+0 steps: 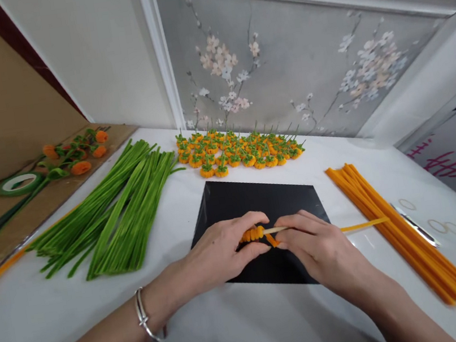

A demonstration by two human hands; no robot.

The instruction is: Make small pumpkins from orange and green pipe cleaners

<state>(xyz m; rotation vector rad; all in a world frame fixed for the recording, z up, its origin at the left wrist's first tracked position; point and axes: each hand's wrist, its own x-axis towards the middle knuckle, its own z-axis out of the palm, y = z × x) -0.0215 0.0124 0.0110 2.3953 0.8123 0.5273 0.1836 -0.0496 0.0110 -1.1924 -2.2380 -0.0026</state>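
Note:
An orange pipe cleaner [253, 234] is wound in a tight coil around a thin, pale stick [272, 230] above a black mat [262, 200]. My left hand [218, 249] curls around the coil, with thumb and forefinger on either side of it. My right hand [319, 240] pinches the stick and the loose part of the pipe cleaner just right of the coil. The tail of an orange strip [364, 225] sticks out beyond my right hand. The coil's left end is hidden inside my left hand.
Green pipe cleaners [127, 214] lie in a bundle at left. Several small orange pumpkin shapes with green tops [246, 151] stand along the wall. Orange pipe cleaners [404, 236], a metal tool [417, 227] and rubber bands [445, 226] lie at right. Green tape [19, 183] sits far left.

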